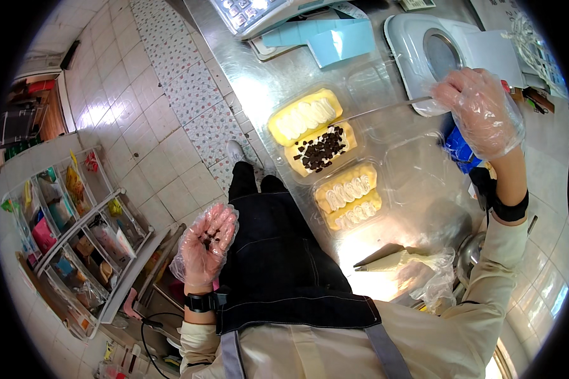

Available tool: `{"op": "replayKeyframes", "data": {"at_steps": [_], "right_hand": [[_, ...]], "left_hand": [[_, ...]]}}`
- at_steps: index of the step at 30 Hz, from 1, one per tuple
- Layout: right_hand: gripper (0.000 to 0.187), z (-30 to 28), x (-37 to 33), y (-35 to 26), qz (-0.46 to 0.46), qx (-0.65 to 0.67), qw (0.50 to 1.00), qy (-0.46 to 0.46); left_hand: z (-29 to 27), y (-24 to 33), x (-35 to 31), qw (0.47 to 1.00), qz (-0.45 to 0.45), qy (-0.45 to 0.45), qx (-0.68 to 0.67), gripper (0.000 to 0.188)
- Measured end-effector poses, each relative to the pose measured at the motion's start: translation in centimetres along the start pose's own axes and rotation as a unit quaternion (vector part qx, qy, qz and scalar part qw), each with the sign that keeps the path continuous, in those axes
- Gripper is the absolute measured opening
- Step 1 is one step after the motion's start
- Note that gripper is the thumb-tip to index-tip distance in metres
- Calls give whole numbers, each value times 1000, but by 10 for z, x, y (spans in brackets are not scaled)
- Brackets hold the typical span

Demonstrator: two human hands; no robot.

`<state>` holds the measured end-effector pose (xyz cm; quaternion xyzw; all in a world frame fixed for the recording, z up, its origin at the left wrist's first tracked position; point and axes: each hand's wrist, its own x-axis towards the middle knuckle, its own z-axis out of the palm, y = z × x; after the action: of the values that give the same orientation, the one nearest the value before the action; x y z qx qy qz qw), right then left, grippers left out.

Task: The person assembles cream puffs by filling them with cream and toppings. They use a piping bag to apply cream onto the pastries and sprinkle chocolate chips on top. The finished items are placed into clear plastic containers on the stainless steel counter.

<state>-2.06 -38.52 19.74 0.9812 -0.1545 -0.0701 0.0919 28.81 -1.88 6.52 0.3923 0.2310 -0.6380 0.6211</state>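
Note:
My left hand (207, 247), in a clear plastic glove, is palm up beside my apron. Its fingers curl round a few dark chocolate bits (207, 240). My gloved right hand (480, 112) is closed near the scale, on a thin, long blade-like tool (392, 108) that reaches left toward the cakes; its exact kind is unclear. A yellow cake roll (305, 117) with white piped cream lies in a clear box beside a cake piece covered in dark chocolate bits (322, 150). Nearer me, another clear box holds two cream-topped cake pieces (348, 196).
A white scale (417, 44) and light blue packaging (341, 41) are at the table's far side. A cream-filled piping bag (398, 265) lies near my right arm. Left, on the floor side, stands a rack (85, 234) of colourful packets. The steel table's edge (278, 145) runs beside my legs.

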Motion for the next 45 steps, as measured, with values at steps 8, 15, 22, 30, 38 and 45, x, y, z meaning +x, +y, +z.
{"op": "replayKeyframes", "data": {"at_steps": [8,15,22,30,38,45], "right_hand": [[19,-6,8,-5,-12,-49,999,15],[17,1,10,-8,-11,-30,999,6],[18,2,3,-7,-16,-30,999,15],[22,-12,-1,-14,-3,-16,998,57],[27,-10,-54,-55,144,95,985,-4],[18,3,-99,-97,239,132,962,-16]], "left_hand": [[2,-2,0,1000,0,20,8,46],[0,-1,-1,1000,3,22,10,46],[0,-2,-1,1000,2,18,0,45],[-1,-2,-1,1000,4,15,-1,46],[-1,-1,-1,1000,1,13,-2,47],[8,2,-5,999,1,-16,32,47]]}}
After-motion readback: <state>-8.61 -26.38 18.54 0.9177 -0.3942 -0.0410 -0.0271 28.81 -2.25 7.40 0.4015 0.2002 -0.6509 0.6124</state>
